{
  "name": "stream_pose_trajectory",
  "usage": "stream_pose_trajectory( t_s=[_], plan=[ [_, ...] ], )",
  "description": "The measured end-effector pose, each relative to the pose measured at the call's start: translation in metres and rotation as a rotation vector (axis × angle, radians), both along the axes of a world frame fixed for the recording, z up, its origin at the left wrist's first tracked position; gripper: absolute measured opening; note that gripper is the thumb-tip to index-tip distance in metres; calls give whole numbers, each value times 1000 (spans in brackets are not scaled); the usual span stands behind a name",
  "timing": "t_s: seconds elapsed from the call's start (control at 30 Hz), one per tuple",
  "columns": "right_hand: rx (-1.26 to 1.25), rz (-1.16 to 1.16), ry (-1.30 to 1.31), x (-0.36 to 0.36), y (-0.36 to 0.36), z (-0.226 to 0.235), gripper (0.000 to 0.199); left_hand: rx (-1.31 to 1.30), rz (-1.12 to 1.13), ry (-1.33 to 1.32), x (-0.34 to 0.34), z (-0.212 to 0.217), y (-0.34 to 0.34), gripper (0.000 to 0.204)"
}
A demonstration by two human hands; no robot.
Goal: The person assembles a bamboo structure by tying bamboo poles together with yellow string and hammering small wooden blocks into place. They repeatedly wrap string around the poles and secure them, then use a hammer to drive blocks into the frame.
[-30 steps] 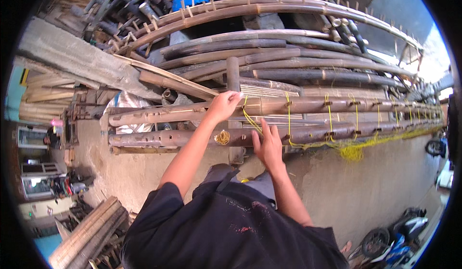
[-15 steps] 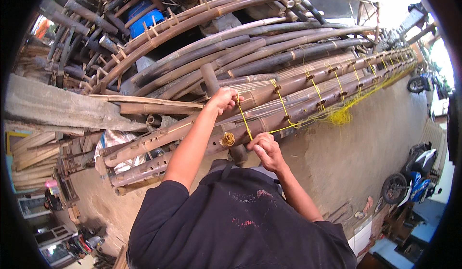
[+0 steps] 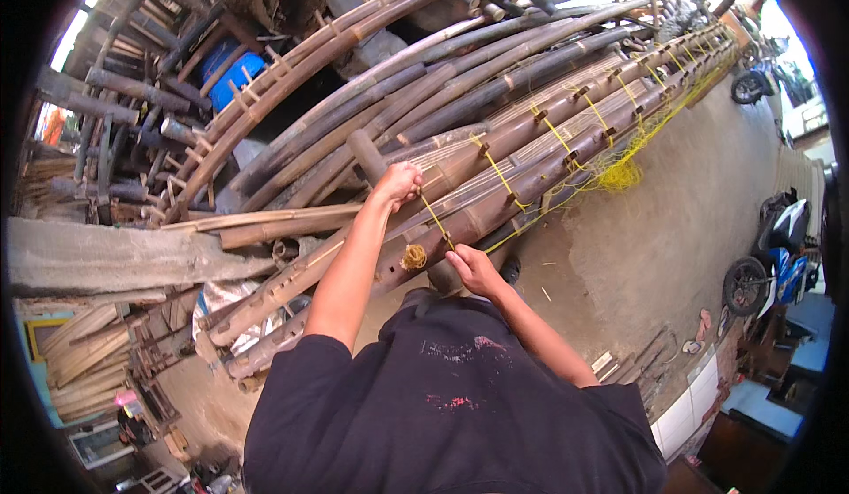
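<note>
Cord [image 3: 433,213] that hung in slack loops a second ago now runs straight between the two hands, slanting across the gap between the far pole [image 3: 455,168] and the near pole [image 3: 480,216]. Over the same second the right hand [image 3: 475,271] has gone from spread fingers to a tight pinch, and the left hand [image 3: 400,183] has curled into a fist. For the work in hand, that suggests the slack is out of this span, though no finished tie shows on it.

Both hands are apart from each other, each clamped on the cord. The left is at the span's far end, by the far pole; whether it rests on the wood I cannot tell. The right is at the near end, just on the near side of the near pole. From there a loose length leads right and far along that pole to a yellow tangle [image 3: 616,174].

Farther right, ties [image 3: 495,168] already cross from pole to pole in a row, so this span looks like the next at the left end. Just left of the right hand, a tan coil [image 3: 413,256] sits at the near pole.
</note>
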State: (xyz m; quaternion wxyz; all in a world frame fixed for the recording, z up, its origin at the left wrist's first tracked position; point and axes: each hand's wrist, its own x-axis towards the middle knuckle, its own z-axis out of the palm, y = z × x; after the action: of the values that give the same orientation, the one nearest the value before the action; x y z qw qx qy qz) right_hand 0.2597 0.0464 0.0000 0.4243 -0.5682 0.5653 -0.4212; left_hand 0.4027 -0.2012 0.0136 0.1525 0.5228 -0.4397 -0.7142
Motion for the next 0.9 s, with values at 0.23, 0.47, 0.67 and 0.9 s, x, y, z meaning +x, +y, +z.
stream_pose_trajectory(
  t_s=[0.23, 0.47, 0.67, 0.9],
  plan=[
    [-209, -31, 96, -13, 24, 29, 23, -113, 36, -51, -4, -10, -8, 14],
    [-228, 47, 441, -2, 37, 30, 22, -351, -27, -128, -1, -41, -27, 22],
    [-233, 63, 447, 14, 20, -15, 24, -769, -29, -204, 5, -55, -29, 23],
    [-181, -58, 430, 13, 32, -4, 27, -1215, 168, -342, 34, 9, 72, 22]
  ],
)
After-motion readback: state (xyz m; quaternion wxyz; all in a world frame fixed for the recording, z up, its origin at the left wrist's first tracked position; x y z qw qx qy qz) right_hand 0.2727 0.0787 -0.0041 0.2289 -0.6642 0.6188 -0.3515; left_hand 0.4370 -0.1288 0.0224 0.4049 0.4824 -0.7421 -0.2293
